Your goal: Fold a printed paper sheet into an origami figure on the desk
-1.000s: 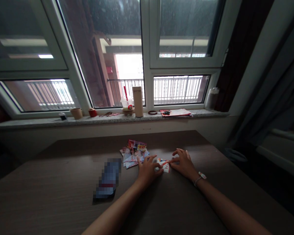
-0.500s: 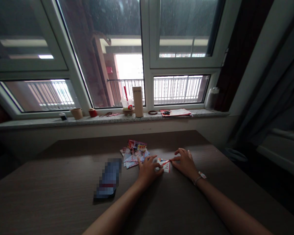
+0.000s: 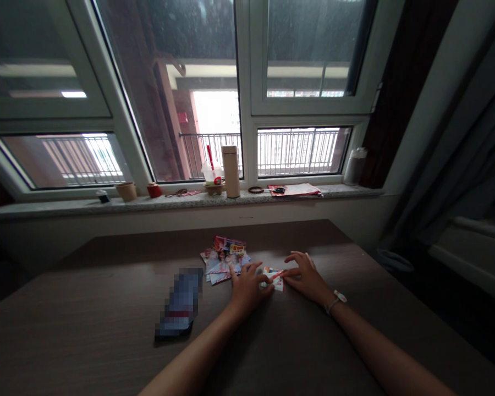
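A small piece of printed paper [image 3: 279, 283], white with red and a bit of blue, lies on the table between my hands and looks folded. My left hand [image 3: 249, 286] holds it at its left side with thumb and index finger, its other fingers spread towards the pile. At the paper's right edge, my right hand [image 3: 307, 278] pinches with thumb and index finger while the other fingers stay raised. A bracelet [image 3: 336, 300] circles my right wrist. Just beyond my left hand sits a loose pile of colourful printed leaflets [image 3: 225, 261].
A blurred-out phone-like object [image 3: 179, 305] lies left on the dark wooden table [image 3: 86, 308]. Along the windowsill stand a paper cup [image 3: 126, 191], a drink cup with a red straw [image 3: 212, 173], a beige thermos [image 3: 231, 171], scissors [image 3: 277, 190] on papers, and a bottle [image 3: 355, 166].
My right hand has shifted slightly left, its fingers closer to my left hand at the paper. The whole view has drifted a little; the pile and other objects stay put.
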Demonstrator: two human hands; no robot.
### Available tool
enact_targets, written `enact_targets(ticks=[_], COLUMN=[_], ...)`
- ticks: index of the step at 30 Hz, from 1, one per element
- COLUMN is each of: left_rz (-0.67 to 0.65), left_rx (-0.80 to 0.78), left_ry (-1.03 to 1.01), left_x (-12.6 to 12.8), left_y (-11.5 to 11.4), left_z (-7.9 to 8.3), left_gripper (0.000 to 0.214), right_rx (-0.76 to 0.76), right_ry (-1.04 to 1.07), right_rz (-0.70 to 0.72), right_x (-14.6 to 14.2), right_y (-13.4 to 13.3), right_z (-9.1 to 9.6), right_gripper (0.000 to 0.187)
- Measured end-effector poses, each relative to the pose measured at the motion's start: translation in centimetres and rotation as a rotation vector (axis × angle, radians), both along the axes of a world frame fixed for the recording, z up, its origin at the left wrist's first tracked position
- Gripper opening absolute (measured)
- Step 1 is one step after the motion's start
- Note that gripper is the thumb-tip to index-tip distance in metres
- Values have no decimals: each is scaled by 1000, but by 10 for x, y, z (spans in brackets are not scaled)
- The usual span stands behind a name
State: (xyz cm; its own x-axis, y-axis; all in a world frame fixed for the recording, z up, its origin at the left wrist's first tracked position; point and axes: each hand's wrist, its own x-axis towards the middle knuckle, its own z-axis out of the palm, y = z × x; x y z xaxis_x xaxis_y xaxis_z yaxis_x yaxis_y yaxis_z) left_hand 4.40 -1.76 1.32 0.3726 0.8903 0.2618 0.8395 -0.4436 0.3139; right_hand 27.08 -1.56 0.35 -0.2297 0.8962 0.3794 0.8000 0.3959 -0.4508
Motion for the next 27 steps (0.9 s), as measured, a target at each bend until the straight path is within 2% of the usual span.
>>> enact_targets(ticks=[4, 8, 17, 23, 27], left_rz=[-3, -3, -26, -65, -83], left_rx=[16, 4, 11, -20, -5], left_ry=[-8, -7, 5, -13, -22], left_x=[-1, 0, -2, -3, -4], left_y=[1, 1, -2, -3, -4], left_z=[-1, -2, -3, 1, 2], left_gripper=[10, 10, 12, 12, 12], right_rx=[-13, 17, 23, 112, 132], right_ry=[-9, -40, -67, -125, -172], right_rz=[-129, -192, -200, -260, -247], right_x=[-4, -5, -11, -20, -24], right_y=[0, 1, -4, -3, 0], right_z=[1, 3, 4, -1, -1], right_gripper=[18, 19, 21, 22, 22])
